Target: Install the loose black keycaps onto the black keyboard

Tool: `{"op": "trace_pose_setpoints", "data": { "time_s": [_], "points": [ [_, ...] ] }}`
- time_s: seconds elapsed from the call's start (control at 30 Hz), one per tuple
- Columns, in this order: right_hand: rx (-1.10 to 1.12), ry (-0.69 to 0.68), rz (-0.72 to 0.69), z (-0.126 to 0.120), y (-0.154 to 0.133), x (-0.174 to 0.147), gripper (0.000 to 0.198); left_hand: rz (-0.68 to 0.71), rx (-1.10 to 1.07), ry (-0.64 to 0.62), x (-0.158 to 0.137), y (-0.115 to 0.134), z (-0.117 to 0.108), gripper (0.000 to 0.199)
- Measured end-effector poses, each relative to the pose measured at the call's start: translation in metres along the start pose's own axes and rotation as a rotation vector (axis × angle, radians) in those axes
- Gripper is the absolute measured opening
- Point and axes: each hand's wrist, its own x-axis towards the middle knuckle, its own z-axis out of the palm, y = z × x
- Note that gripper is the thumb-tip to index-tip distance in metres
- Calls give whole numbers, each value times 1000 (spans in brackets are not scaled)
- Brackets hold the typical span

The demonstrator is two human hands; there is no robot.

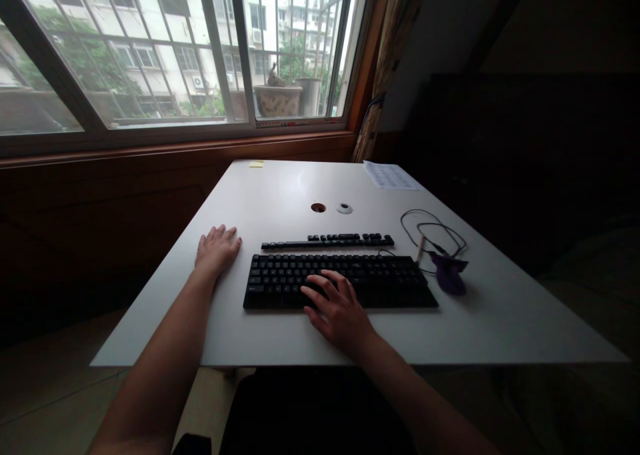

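- The black keyboard (280,283) sits on the white desk (295,342), its long near side roughly parallel to the desk's front edge, with a strip of white surface between them.
- The right hand (345,315) comes in over the front edge; its fingers are loosely spread and slightly bent over the middle of the keyboard, gripping nothing. Whether the tips press keys I cannot tell.
- The left hand (217,247) lies palm down just inside the desk's left edge, fingers slightly parted, holding nothing, apart from the keyboard's left end.
- Just behind the keyboard, loose black keys (327,244) lie in a long row, with a shorter row behind.
- Beyond them, a round hole (319,208) and a ring-shaped cover (344,208) lie side by side, with white surface around them.
- To the right, a purple object (451,275) and a looped cable (440,227) take up the room between keyboard and right edge.
- Small pale marks on the keys are too small to read.
- A printed sheet (393,176) lies by the far right corner, its lines illegible; a yellow note (256,164) lies near the far left one.
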Motion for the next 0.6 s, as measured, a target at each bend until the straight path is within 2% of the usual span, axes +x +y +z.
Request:
{"op": "trace_pose_setpoints", "data": {
  "time_s": [0.33, 0.5, 0.6],
  "points": [
    [32, -12, -10, 0, 2, 1, 48, 5, -17, 13, 1, 1, 1, 65],
    [32, -14, -7, 0, 2, 0, 39, 6, -19, 14, 1, 1, 1, 64],
    [24, -6, -10, 0, 2, -1, 43, 7, -19, 16, 0, 1, 1, 64]
  ]
}}
